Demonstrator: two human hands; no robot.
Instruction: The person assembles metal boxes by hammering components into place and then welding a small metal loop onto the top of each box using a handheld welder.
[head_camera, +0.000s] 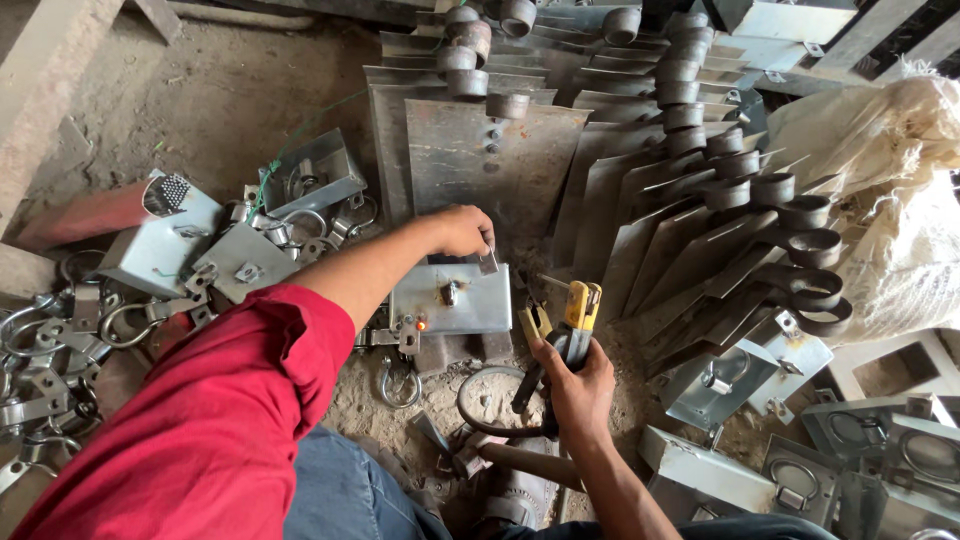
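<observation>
My left hand (463, 230) reaches forward and pinches a small metal piece (488, 262) at the top edge of a grey metal box (462, 298) that lies on the dirt floor. A spot glows orange at the box's lower left corner (421, 325). My right hand (572, 378) is shut on a yellow-and-black welding electrode holder (572, 322), held just right of the box. A red sleeve covers my left arm.
Stacks of steel shovel blades with round sockets (700, 190) fan out behind and to the right. Grey metal boxes with ring handles (790, 480) lie at the right, more boxes and loose rings (60, 340) at the left. A white sack (900, 200) sits far right.
</observation>
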